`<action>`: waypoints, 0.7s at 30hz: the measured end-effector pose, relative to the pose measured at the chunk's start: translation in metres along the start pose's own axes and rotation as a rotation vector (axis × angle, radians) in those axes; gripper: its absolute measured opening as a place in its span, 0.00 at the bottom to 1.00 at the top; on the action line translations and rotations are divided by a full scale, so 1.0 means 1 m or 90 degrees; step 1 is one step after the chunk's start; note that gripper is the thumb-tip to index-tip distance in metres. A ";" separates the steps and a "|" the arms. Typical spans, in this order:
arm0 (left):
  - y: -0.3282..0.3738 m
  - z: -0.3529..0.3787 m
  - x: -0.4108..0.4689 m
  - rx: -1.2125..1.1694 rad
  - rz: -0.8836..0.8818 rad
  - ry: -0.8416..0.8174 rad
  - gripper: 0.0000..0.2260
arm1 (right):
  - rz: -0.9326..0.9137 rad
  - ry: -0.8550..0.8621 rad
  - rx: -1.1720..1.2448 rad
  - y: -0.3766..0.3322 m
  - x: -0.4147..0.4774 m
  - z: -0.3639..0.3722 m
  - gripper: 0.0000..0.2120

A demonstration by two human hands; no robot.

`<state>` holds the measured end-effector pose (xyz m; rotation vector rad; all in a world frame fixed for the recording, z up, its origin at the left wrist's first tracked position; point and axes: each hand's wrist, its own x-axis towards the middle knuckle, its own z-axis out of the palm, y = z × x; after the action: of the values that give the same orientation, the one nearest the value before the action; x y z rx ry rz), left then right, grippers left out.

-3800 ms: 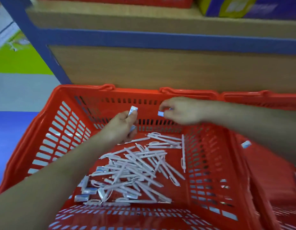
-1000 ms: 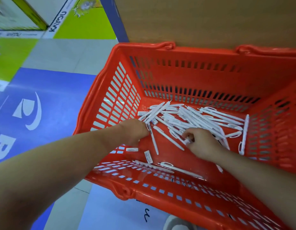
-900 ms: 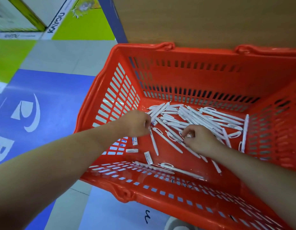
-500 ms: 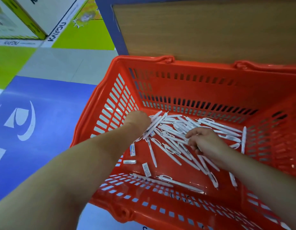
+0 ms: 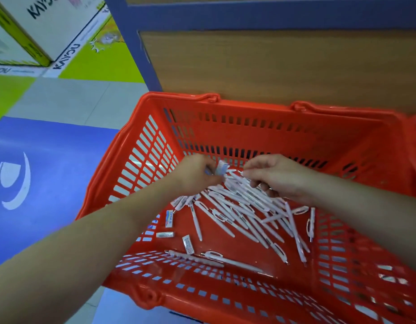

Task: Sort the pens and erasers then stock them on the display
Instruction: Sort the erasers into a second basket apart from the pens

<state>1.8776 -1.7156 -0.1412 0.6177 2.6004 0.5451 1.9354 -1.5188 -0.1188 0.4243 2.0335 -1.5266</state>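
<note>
Left grip: my left grip (image 5: 195, 177) pinches a small wrapped eraser (image 5: 222, 168) just above the pile.
Right grip: my right grip (image 5: 277, 177) curls over the pile's far end; I cannot tell whether it holds anything.
White pens (image 5: 244, 213): heaped on the floor of the red basket (image 5: 179, 97).
Loose erasers (image 5: 169, 218): three, near the left wall, beside the pile.

basket (image 5: 179, 97) is coloured orange-red, slotted | pens (image 5: 239, 213) are coloured white | erasers (image 5: 169, 218) are printed white and blue | floor (image 5: 50, 160) is patterned blue, green, grey | shelf panel (image 5: 272, 66) is wood-brown, framed in blue
</note>
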 end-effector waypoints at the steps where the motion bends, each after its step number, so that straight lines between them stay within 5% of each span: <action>1: 0.015 -0.002 -0.005 -0.048 0.016 0.017 0.10 | -0.030 -0.012 -0.028 -0.004 -0.003 -0.002 0.06; 6: 0.087 -0.015 -0.027 -0.314 -0.006 0.085 0.10 | -0.197 0.038 -0.134 -0.027 -0.033 -0.027 0.05; 13: 0.185 -0.025 -0.033 -0.646 0.048 -0.062 0.09 | -0.070 0.028 0.025 -0.026 -0.114 -0.139 0.08; 16: 0.247 -0.019 -0.026 -0.575 0.109 -0.099 0.04 | -0.103 0.123 0.024 0.008 -0.154 -0.192 0.06; 21: 0.319 0.026 0.008 -0.125 0.262 -0.043 0.07 | 0.013 0.216 0.206 0.102 -0.178 -0.244 0.08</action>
<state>1.9897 -1.4417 -0.0195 1.0910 2.3247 0.8759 2.0743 -1.2431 -0.0423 0.8794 2.0154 -1.8815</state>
